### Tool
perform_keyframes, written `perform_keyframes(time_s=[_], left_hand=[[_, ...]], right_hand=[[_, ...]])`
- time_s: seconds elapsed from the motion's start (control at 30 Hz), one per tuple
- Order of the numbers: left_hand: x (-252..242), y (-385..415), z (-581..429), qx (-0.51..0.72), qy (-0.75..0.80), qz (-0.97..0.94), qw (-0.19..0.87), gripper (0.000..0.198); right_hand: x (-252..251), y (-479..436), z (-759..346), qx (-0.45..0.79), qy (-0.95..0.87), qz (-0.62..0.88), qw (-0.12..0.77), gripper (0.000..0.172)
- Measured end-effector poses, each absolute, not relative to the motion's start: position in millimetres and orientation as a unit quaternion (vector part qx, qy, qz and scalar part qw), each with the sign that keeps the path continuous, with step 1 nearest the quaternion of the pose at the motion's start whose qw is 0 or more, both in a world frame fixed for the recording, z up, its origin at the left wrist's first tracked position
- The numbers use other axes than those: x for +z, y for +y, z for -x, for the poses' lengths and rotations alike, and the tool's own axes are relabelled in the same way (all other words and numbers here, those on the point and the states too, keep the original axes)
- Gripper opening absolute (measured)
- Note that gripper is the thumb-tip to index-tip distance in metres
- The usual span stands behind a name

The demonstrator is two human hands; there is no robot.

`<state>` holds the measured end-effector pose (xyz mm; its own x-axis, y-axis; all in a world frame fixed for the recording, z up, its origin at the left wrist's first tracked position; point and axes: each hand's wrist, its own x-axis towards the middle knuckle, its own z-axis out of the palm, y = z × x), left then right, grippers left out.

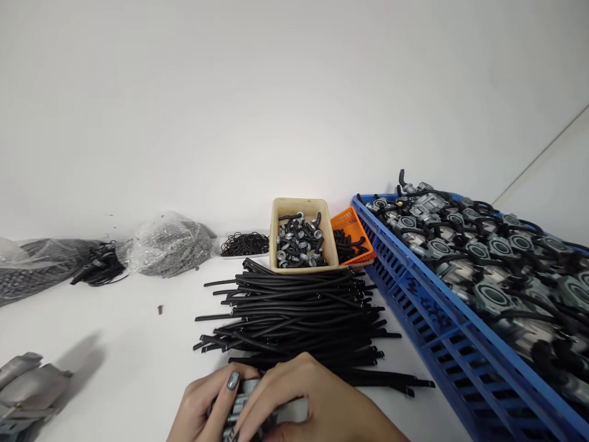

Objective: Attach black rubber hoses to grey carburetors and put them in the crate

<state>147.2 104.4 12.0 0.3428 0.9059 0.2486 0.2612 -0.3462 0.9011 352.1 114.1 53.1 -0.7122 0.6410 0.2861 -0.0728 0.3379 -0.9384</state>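
At the bottom of the head view, a grey cast-metal carburetor sits between my two hands, mostly covered by the fingers. My left hand is closed around its left side, with the thumb laid along it. Over the top and right side curls my right hand, its fingertips on the metal body. What the right fingertips may hold besides the carburetor is hidden. Just beyond the hands lies a wide pile of black rubber hoses.
A blue crate of carburetors with hoses fills the right. Behind the hoses stand a cream bin of small fittings and an orange basket. Black rings, plastic bags and a metal part are leftward.
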Motion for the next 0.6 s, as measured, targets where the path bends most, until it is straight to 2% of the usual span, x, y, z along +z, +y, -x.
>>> perform_keyframes(time_s=[0.23, 0.4, 0.6], left_hand=[[16.4, 107.8, -150.5, 0.395, 0.425, -0.715, 0.389, 0.036], [18.9, 106.4, -152.6, 0.400, 0.443, -0.715, 0.364, 0.038], [27.1, 106.3, -159.9, 0.403, 0.437, -0.716, 0.365, 0.043]], right_hand=[[56.8, 115.3, -347.5, 0.498, -0.735, 0.165, 0.430, 0.015], [57.9, 115.6, -351.8, 0.487, -0.749, 0.170, 0.416, 0.026], [50.7, 116.4, -355.7, 0.509, -0.745, 0.152, 0.402, 0.026]])
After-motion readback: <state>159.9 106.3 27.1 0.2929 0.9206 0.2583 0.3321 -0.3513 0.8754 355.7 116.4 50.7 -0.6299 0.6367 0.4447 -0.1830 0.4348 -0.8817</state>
